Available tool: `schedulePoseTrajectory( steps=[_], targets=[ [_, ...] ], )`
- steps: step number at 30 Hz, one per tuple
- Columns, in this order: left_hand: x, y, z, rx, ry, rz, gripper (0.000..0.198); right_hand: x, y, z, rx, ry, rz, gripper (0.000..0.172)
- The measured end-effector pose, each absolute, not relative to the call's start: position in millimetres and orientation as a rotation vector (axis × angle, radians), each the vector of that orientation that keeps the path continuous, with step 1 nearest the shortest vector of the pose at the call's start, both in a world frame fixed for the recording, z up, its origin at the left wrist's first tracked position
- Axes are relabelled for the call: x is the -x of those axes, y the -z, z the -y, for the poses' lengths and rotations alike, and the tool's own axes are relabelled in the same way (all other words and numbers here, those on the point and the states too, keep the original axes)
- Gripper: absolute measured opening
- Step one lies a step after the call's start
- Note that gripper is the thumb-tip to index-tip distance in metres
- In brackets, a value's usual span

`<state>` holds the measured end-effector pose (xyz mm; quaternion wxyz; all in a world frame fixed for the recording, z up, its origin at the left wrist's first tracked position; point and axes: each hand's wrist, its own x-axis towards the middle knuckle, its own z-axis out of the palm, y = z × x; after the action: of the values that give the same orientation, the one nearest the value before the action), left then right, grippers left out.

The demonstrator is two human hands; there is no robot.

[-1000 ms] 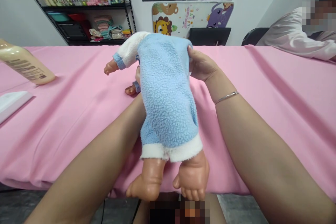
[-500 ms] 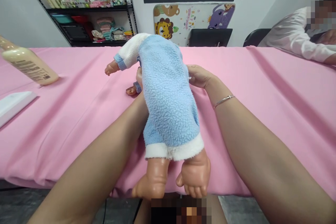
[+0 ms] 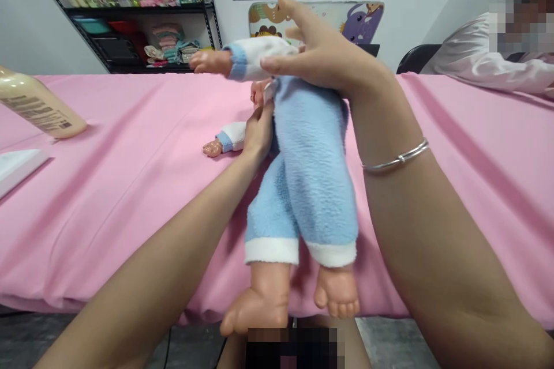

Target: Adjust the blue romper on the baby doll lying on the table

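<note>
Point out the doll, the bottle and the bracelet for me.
doll [image 3: 309, 167]: head view, on the blue fleece back of its suit.
bottle [image 3: 41, 108]: head view, on its labelled side.
bracelet [image 3: 396, 159]: head view, on the band across the wrist.

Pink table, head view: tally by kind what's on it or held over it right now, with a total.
Doll in blue and white fleece suit, held by the left hand and right hand: 1
Beige bottle, lying down: 1
White flat item, cut off by the frame edge: 1
Total: 3

Both forearms reach forward; the right hand [image 3: 322, 55] arches palm-down, fingers spread; the left hand [image 3: 258, 130] is curled.
</note>
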<state>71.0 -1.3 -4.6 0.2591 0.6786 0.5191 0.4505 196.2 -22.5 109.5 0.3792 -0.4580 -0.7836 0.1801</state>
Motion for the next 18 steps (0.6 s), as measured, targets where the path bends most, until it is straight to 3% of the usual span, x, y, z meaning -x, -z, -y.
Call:
schedulePoseTrajectory(
  steps=[3, 9, 12, 18],
  targets=[
    [-75, 8, 0, -1.942, -1.27, -1.244, 0.041, -215, -108, 15, 1.283, -0.309, 2.045, 0.092],
    [-71, 6, 13, -2.04, -1.021, -1.729, 0.033, -260, -71, -19, 1.556, -0.275, 1.901, 0.068],
    [-71, 3, 11, -1.989, -0.945, -1.789, 0.043, -270, -50, -28, 1.595, -0.528, 1.886, 0.059],
    [-63, 1, -13, -1.316, -1.437, -1.613, 0.074, -264, -45, -15, 1.281, -0.98, 1.837, 0.061]
  ],
)
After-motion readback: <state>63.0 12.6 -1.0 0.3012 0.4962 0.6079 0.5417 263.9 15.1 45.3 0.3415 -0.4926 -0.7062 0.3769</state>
